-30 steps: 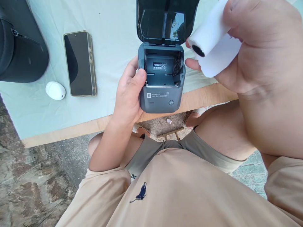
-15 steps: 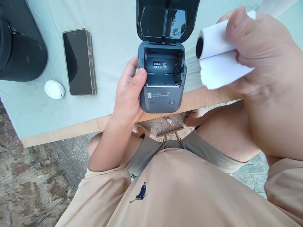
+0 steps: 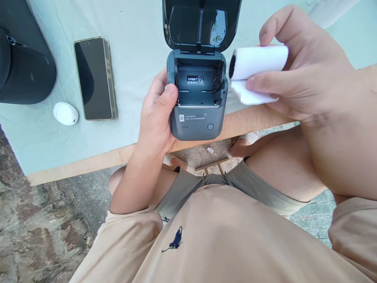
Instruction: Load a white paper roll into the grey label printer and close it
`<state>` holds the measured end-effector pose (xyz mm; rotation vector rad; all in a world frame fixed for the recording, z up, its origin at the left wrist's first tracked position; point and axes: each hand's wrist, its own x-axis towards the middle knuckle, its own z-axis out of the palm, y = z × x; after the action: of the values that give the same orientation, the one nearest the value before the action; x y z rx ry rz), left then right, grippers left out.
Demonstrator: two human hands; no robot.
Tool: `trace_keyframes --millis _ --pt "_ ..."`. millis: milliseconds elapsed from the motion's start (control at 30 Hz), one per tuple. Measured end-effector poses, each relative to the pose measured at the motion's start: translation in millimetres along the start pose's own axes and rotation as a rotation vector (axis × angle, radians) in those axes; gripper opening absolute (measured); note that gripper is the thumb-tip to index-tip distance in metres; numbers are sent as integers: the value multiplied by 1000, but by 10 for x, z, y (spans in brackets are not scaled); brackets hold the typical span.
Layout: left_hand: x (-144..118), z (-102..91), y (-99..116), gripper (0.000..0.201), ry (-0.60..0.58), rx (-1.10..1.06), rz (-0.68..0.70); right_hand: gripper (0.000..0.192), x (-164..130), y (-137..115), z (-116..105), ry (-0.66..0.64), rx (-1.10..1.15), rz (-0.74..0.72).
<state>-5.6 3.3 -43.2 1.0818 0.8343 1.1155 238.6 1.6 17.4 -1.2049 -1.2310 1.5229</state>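
Over the near edge of the counter (image 3: 88,163), the left hand (image 3: 156,118) is wrapped round the left side of a small grey printer (image 3: 196,118), thumb pressed by the rim of its open paper bay. Right hand (image 3: 297,74) is clamped on a white paper roll (image 3: 259,59), held just right of the printer and apart from it, dark core end facing the bay, loose tail hanging under the fingers.

Risks, as I judge them:
- Printer sits half off the counter edge, over the lap, w/ only one hand on it. If that grip slackens, it could tip and drop to the stone ground.
- Loose tail could fold or catch under the roll if it goes in crooked, and jam at the metal tear bar.
- Roll could go in w/ the tail feeding from the wrong side; can't tell the correct direction from here, the label inside the bay is too small to read.
- Lid (image 3: 202,23) stands upright and glossy; a knock from the right hand could strain the hinge.

Looks: printer is matte grey, rounded corners, round button and small label on its front face, bay empty. Roll is plain white, short, tightly wound.

Nearby on the pale cloth: a phone (image 3: 94,78) face up, a white earbud case (image 3: 65,114), a black bag (image 3: 23,63), all well apart from the hands.
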Motion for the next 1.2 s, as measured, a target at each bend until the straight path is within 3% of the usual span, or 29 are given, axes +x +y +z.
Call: trace_keyframes --millis 100,267,433,600,733,867,967,1200 --pt "20 -28 -65 54 -18 0 74 43 -6 31 7 -39 -100 -28" --pt "14 -20 -79 50 -33 -44 76 41 -7 88 -16 68 -252 -77" --pt "21 -35 -107 57 -39 -48 98 44 -18 81 -55 84 -366 -153" --pt "18 -41 -72 57 -19 -20 50 38 -40 24 -43 40 -198 -266" --pt "13 -33 -28 59 -9 -29 40 21 -53 11 -20 111 -160 -267" --pt "6 -20 -12 54 -13 -29 46 32 -18 3 1 164 -45 -142" --pt "0 -14 -12 50 -7 -28 40 31 34 0 19 102 56 -34" --pt "12 -37 -73 59 0 -20 70 40 66 -114 83 3 217 21"
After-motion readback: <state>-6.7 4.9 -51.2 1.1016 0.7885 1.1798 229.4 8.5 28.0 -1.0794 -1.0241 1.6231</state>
